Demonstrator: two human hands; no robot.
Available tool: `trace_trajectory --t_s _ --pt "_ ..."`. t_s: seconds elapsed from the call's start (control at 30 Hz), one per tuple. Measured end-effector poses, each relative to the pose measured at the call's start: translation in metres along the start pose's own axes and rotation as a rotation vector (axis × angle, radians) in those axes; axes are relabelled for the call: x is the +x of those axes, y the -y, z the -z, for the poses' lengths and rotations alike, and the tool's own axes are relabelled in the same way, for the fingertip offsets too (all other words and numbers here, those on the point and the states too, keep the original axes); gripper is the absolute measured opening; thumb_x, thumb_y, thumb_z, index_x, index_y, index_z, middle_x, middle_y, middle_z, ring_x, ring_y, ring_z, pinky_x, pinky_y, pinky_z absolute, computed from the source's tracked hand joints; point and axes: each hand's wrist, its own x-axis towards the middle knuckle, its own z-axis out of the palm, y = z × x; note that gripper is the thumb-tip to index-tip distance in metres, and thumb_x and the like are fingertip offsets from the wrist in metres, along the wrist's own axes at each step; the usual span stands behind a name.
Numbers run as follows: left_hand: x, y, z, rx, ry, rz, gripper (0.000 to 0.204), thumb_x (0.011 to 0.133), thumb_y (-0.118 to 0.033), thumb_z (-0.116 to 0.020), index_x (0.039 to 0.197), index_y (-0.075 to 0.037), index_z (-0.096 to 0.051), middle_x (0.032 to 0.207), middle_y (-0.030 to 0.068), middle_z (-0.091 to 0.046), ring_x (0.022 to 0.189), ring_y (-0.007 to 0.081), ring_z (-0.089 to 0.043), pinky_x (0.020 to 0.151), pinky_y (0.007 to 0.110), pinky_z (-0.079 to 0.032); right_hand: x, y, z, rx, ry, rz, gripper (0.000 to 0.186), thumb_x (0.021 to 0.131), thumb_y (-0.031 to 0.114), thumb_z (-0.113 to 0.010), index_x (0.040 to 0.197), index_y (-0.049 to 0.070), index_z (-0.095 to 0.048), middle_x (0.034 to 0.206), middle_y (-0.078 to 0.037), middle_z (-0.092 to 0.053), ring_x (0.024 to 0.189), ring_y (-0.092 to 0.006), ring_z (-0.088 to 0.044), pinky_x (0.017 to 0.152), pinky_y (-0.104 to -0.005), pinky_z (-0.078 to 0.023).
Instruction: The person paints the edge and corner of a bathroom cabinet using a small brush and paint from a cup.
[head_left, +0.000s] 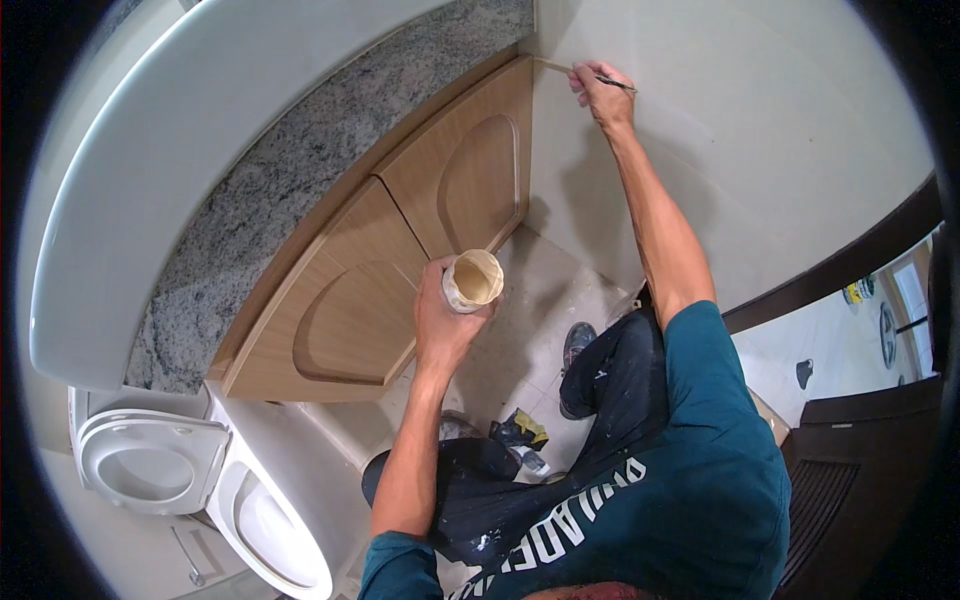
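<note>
In my left hand (448, 310) is a small round paint cup (473, 281), its rim smeared and its inside coated cream. My fingers wrap around its side, in front of the wooden cabinet doors (350, 310). My right hand (603, 92) is stretched far forward, pinching a thin paintbrush (620, 85). Its dark handle sticks out past my fingers on the right, and a slim light part points left. That end reaches the corner where the pale wall (760, 110) meets the cabinet's upper edge; whether it touches is too small to tell.
Above the cabinet runs a grey speckled stone countertop (270, 180) with a white basin (180, 130). A white toilet (270, 520) stands at the lower left, lid raised. A dark and yellow item (520, 430) lies on the tiled floor (510, 340) by my legs. A dark door (860, 470) is at right.
</note>
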Motion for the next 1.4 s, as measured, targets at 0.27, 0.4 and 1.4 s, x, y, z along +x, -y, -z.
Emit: trace_trajectory --t_s 0.27,0.4,1.4 --pt "0.000 0.001 -0.001 -0.008 -0.005 -0.002 0.062 0.071 -0.016 -0.092 0.122 0.000 -0.059 0.111 0.0109 -0.070 0.104 0.0213 -0.067 0.092 0.036 -0.053 0.003 -0.006 0.002 0.002 0.033 0.003 0.026 0.094 0.025 -0.072 0.103 0.001 -0.075 0.091 -0.007 -0.078 0.078 -0.0117 -0.071 0.064 -0.0266 -0.056" --pt "0.000 0.001 -0.001 -0.005 -0.006 -0.002 0.063 0.071 -0.017 -0.093 0.122 0.000 -0.059 0.112 0.0110 -0.071 0.104 0.0214 -0.067 0.092 0.036 -0.053 0.003 -0.008 0.004 0.032 0.022 0.025 0.027 0.094 0.026 -0.072 0.104 0.001 -0.075 0.091 -0.008 -0.078 0.079 -0.0118 -0.072 0.064 -0.0266 -0.056" --pt "0.000 -0.004 -0.001 -0.021 0.002 0.011 0.063 0.071 -0.016 -0.093 0.121 -0.001 -0.059 0.112 0.0108 -0.070 0.104 0.0213 -0.067 0.092 0.036 -0.053 0.002 -0.014 0.004 0.024 0.040 0.061 0.024 0.096 0.023 -0.071 0.104 0.001 -0.075 0.089 -0.006 -0.077 0.079 -0.0111 -0.070 0.062 -0.0261 -0.055"
